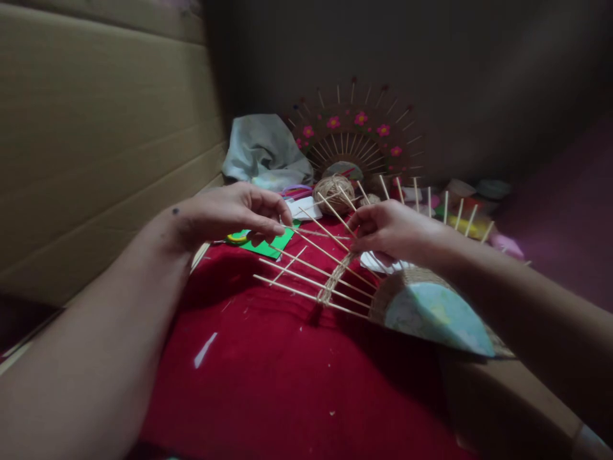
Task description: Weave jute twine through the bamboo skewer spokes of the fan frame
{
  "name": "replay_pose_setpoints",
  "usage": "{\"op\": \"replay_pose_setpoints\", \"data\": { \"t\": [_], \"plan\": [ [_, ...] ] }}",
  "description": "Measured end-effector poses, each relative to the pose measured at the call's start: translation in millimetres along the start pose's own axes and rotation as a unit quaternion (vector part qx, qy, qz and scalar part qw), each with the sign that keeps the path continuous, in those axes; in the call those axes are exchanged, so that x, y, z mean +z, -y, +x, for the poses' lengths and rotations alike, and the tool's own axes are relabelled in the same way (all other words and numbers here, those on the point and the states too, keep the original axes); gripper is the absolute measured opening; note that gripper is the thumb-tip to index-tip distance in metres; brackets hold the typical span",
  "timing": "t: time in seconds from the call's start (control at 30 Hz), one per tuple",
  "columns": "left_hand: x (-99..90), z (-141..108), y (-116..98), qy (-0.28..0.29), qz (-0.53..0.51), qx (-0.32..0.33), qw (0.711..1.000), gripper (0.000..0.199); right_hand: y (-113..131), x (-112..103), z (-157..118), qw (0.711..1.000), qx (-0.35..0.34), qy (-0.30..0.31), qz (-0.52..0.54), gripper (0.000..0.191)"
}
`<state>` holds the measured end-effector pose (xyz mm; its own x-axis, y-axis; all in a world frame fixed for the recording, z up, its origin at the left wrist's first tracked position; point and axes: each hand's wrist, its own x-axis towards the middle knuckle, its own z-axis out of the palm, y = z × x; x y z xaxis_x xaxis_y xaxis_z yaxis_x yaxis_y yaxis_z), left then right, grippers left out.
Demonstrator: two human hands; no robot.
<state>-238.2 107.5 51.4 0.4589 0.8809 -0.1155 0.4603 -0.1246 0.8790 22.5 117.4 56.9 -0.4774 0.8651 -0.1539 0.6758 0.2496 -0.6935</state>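
A half-round frame of thin wooden sticks [292,282] fans out from a base covered in pale blue-green patterned material [433,316]. Jute twine [335,279] is woven in a band across the lower sticks. My left hand [239,214] pinches a length of twine [316,234] at the left, its fingertips near the stick ends. That length runs taut to my right hand [383,231], whose fingers are closed at the sticks by the upper end of the woven band. What exactly those fingers grip is partly hidden. Behind the sticks sits a ball of twine [334,193].
Red cloth [287,383] covers the work surface, with a white scrap [205,350] on it. Green card [271,241] and yellow-handled scissors [237,237] lie behind my left hand. A finished flowered fan [359,124] stands at the back beside grey cloth [265,150]. Cardboard [105,128] walls the left.
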Motion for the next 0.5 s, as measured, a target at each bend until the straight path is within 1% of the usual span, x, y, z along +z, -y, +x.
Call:
{"op": "replay_pose_setpoints", "data": {
  "t": [0.1,0.23,0.4,0.5],
  "plan": [
    [0.5,0.7,3.0,0.015,-0.022,-0.020,0.999,0.017,-3.9,-0.2,2.3,1.000,-0.003,-0.008,0.003,0.014],
    [1.6,5.4,10.9,0.030,-0.037,-0.043,0.998,0.017,-3.8,-0.4,1.9,1.000,-0.010,-0.011,0.005,0.014],
    [4.8,8.9,15.8,0.027,-0.092,-0.055,0.994,0.023,12.1,-4.0,-9.5,0.999,0.018,-0.029,0.007,0.013],
    [9.8,11.4,16.5,0.065,-0.117,-0.047,0.990,0.023,18.7,-6.6,-15.5,0.999,0.020,-0.035,-0.006,0.011]
  ]
}}
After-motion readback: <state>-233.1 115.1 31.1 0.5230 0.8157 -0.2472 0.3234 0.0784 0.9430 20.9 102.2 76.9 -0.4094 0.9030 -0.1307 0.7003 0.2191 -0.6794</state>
